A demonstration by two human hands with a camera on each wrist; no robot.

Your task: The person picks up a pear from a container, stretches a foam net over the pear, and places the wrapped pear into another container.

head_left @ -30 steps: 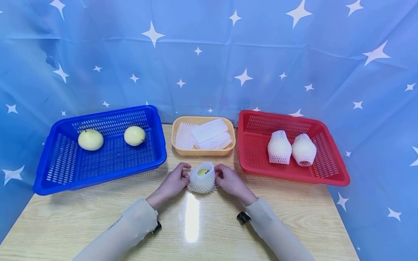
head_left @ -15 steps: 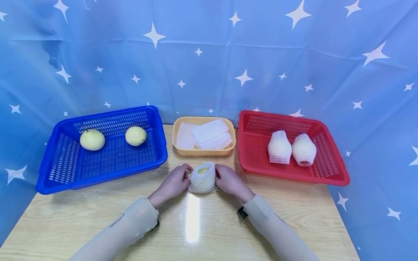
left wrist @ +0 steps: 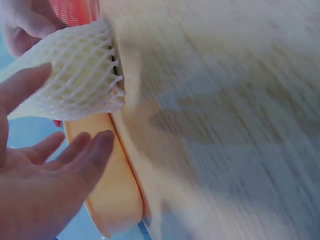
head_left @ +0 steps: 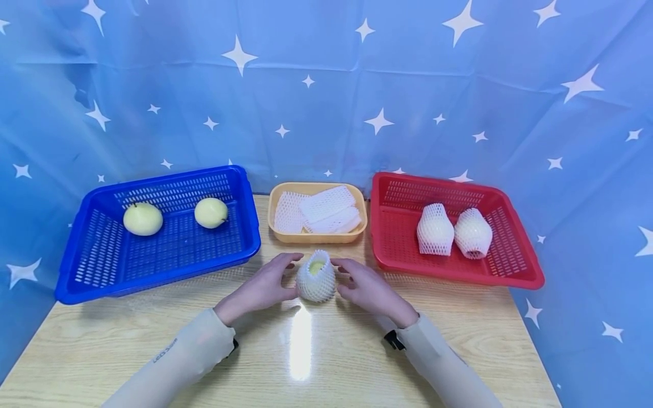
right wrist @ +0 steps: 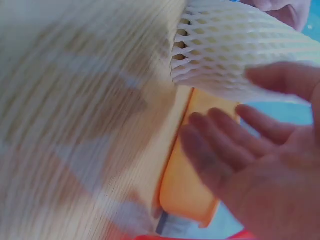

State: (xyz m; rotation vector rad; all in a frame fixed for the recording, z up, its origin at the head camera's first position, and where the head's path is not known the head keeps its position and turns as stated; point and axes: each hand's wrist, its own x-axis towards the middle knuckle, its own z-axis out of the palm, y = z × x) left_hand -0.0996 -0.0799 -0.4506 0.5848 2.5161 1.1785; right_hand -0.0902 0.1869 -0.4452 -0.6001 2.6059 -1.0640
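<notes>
- Sleeves (head_left: 170,360): pale, cover both forearms at the near side of the wood-grain table (head_left: 265,368).
- Left hand (head_left: 266,287): fingers released and apart, to the left of the netted pear. The left wrist view shows the thumb in front of the net; contact cannot be told.
- Right hand (head_left: 370,291): fingers likewise released, at the right side; contact cannot be told.
- Netted pear (head_left: 316,288): stands on the table between the hands. White foam net, diamond mesh, narrowing upward. Only the head view shows the pale yellow-green top inside the upper opening; only the wrist views show the looped lower hem closely.
- Orange-yellow tray (head_left: 318,238): beyond the pear, holds flat foam nets (head_left: 326,205). The wrist views show its outer wall only.
- Blue basket (head_left: 178,243), left: two bare pears (head_left: 143,219).
- Red basket (head_left: 395,232), right: two foam-netted pears (head_left: 435,231).
- Star-patterned blue backdrop (head_left: 306,147): behind all.
</notes>
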